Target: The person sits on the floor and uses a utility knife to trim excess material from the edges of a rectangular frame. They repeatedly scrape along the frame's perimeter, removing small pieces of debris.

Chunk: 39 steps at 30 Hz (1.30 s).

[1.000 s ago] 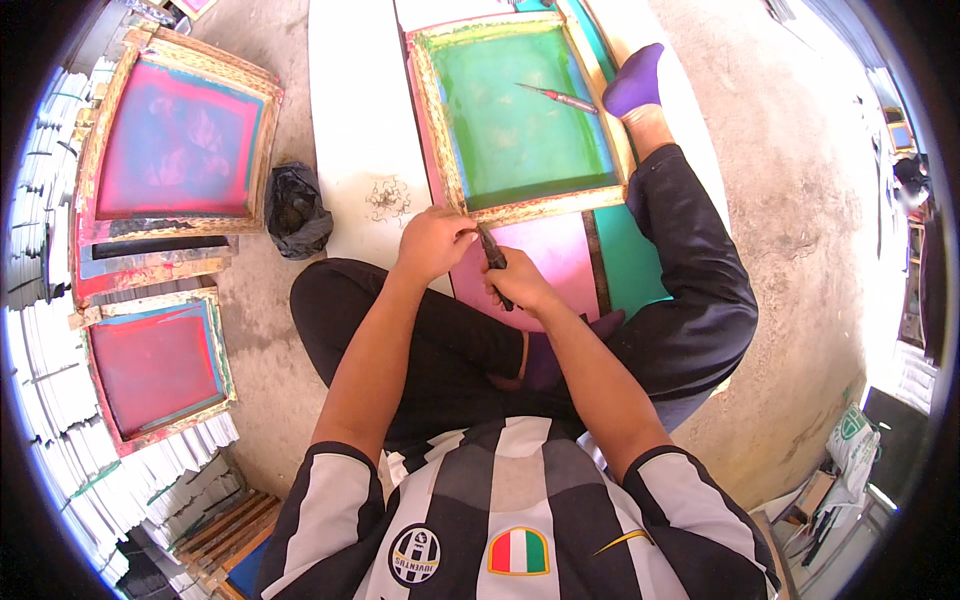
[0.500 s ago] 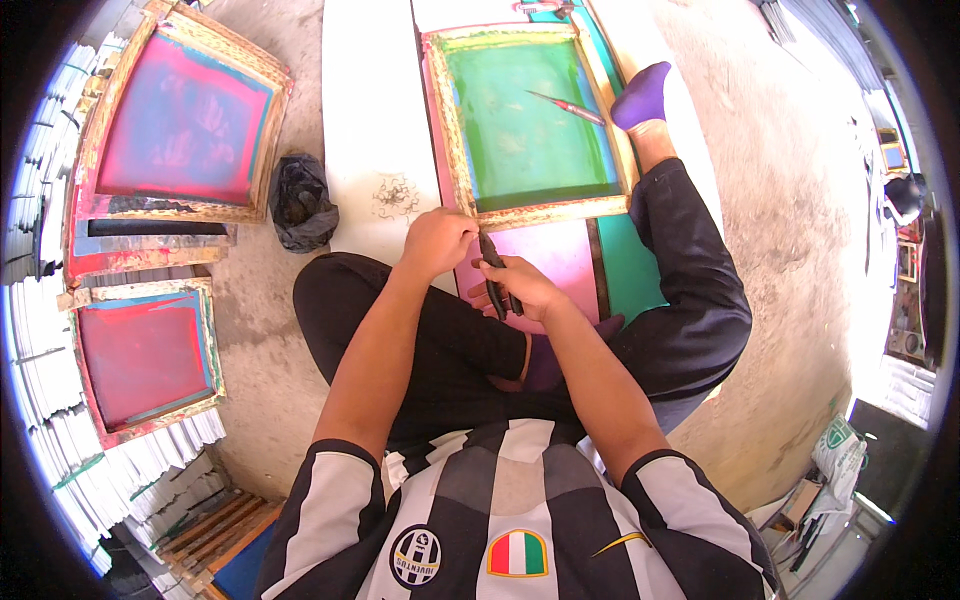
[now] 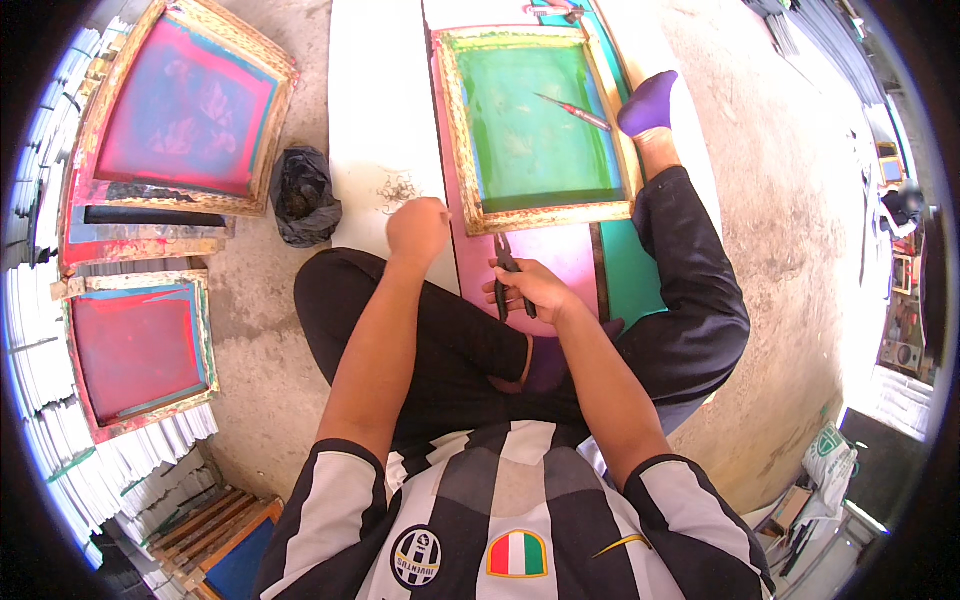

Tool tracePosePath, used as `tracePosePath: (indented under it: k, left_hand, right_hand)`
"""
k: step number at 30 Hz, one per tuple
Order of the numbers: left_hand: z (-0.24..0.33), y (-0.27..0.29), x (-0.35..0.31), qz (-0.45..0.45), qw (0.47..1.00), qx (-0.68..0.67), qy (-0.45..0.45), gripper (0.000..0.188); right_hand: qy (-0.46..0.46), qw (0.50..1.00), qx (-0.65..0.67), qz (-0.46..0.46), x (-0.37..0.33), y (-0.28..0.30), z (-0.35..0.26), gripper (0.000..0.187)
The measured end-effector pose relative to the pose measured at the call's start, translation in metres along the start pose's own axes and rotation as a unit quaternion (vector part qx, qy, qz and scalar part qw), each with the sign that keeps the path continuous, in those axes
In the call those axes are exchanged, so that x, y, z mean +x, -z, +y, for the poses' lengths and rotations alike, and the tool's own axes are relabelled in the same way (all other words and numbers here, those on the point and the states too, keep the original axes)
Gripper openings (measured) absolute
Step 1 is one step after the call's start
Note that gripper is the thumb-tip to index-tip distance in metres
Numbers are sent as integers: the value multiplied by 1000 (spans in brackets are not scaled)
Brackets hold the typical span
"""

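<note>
My right hand (image 3: pixel 542 288) is wrapped round black-handled pliers (image 3: pixel 507 268), held over the pink surface below the near edge of a framed screen. Their jaws point away from me, close to the wooden frame (image 3: pixel 550 215). My left hand (image 3: pixel 418 232) is closed, its fingertips mostly hidden, beside a small heap of thin dark bent bits (image 3: pixel 395 188), perhaps staples, on the white board. Whatever its fingers pinch is too small to make out. On the screen's green mesh (image 3: pixel 520 150) lies a slim pointed tool with a red grip (image 3: pixel 580 112).
A black plastic bag (image 3: pixel 305 200) stands left of the white board (image 3: pixel 375 90). Two more framed screens, one larger (image 3: pixel 185 110) and one smaller (image 3: pixel 140 345), lie at the far left on stacked sheets. My foot in a purple sock (image 3: pixel 648 105) rests by the green screen's right side.
My left hand has drawn away from the pliers' tip, leftward toward the small heap. The pliers stay in my right hand, their jaws now uncovered. The whole view has shifted slightly.
</note>
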<state>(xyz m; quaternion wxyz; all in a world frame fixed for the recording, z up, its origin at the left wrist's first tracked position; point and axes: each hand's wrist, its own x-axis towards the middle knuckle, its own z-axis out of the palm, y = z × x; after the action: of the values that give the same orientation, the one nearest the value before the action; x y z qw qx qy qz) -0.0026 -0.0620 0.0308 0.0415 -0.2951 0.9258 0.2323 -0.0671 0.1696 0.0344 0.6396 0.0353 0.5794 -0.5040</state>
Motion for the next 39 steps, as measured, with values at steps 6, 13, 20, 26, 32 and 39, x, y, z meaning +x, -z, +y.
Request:
tracePosePath:
  k: [6, 13, 20, 26, 32, 39]
  left_hand:
    - [-26, 12, 19, 8, 967, 24, 252, 29]
    - [-9, 18, 15, -40, 977, -14, 210, 44]
    - [-4, 16, 7, -41, 984, -42, 171, 44]
    - [-1, 5, 9, -53, 985, -64, 151, 44]
    - [10, 4, 4, -55, 987, -80, 129, 42]
    - [15, 4, 4, -85, 984, -95, 123, 37]
  right_hand:
    - [26, 991, -84, 98, 8, 18, 14, 34]
    - [81, 968, -178, 155, 29, 25, 25, 26]
    - [86, 961, -205, 164, 43, 22, 29, 32]
    - [84, 954, -230, 175, 48, 16, 27, 31]
    - [67, 951, -220, 207, 49, 6, 26, 30]
    - [53, 907, -306, 285, 36, -10, 13, 33]
